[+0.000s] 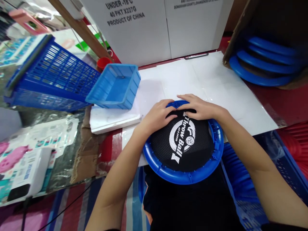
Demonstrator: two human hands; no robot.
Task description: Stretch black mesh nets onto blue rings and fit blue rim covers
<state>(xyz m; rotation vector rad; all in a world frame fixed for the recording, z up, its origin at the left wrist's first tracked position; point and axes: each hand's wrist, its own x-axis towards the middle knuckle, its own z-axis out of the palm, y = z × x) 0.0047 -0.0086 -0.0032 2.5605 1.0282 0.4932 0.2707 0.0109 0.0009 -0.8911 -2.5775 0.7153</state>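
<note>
A round throw-ball paddle with a blue plastic rim and black mesh, printed "Throw Ball" in white, lies partly on the white work surface and juts over its near edge towards my body. My left hand grips its far left rim, with the thumb over the mesh. On the far right part of the rim rests my right hand, some fingers bent over the rim and mesh edge, one stretched beyond it. The fingertips of both hands nearly meet at the far side.
A light blue tray stands on a white foam slab, with a tilted blue basket to its left. Blue rings are stacked in a carton at right. A large white box stands behind; a blue crate is lower right.
</note>
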